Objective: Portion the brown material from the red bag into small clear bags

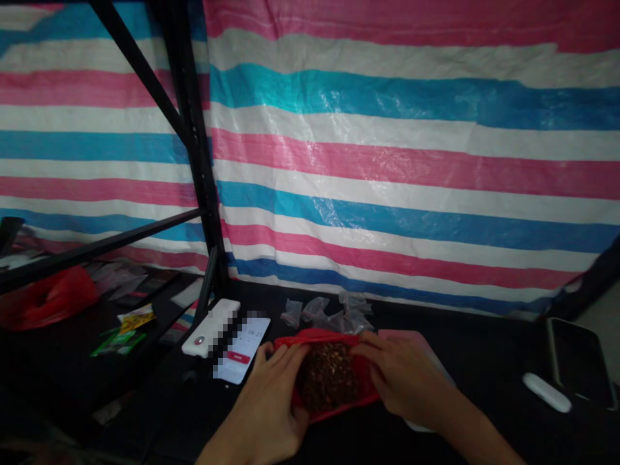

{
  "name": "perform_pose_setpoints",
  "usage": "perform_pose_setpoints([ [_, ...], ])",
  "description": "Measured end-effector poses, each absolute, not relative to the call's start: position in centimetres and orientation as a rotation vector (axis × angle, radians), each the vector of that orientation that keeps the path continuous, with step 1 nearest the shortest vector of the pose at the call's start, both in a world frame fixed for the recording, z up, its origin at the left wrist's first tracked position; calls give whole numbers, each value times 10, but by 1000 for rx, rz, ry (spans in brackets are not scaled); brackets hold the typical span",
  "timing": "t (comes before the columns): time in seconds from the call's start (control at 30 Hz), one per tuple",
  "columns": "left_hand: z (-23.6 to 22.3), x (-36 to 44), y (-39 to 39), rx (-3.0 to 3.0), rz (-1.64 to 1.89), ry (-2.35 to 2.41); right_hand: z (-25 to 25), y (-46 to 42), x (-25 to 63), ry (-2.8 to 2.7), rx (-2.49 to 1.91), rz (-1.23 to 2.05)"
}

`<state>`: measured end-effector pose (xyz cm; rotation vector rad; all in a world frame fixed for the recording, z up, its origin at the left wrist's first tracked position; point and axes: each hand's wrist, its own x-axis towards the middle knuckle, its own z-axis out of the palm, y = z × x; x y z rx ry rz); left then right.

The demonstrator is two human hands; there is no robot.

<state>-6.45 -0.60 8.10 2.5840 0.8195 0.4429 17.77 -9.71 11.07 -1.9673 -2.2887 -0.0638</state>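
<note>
The 2 hands grasp a red container (363,378) from opposite ends: the left hand (274,394) has its fingers over the left rim and its thumb low at the near corner, and the right hand (407,374) grips the right rim, fingers curled over the far corner. The container looks like thin, slightly shiny plastic, heaped inside with brown, speckled, loose bits (329,378). Its mouth faces up; its long axis runs left to right, the near edge slanting a little away toward the right. It is at the near middle of the black tabletop (489,361); whether it is lifted, I cannot tell.

Just beyond its far edge lie small clear bags (317,313). A lit phone (254,332) sits near the left hand, and a flat pink sheet (411,342) lies partly under the right. To the right, black surface shows as far as a white oblong case (547,392) and a dark-screened device (584,361). A striped sheet (411,161) walls off the back; a black post (206,174) bounds the left.
</note>
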Motion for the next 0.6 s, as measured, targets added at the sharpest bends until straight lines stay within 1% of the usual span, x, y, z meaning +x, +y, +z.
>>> perform_pose_setpoints([
  [0.1,80,-61,-4,2572,494,815,112,-98,178,-2242,-1997,-36],
  [0.17,71,-56,-2,2549,443,800,108,-95,176,-2249,-2021,58],
  [0.27,50,-51,3,2514,365,802,90,-90,176,-2245,-2061,194],
  [0.4,32,-54,8,2454,349,783,65,-89,179,-2199,-2078,263],
  [0.6,20,-65,9,2367,452,661,52,-90,178,-2126,-2093,341],
])
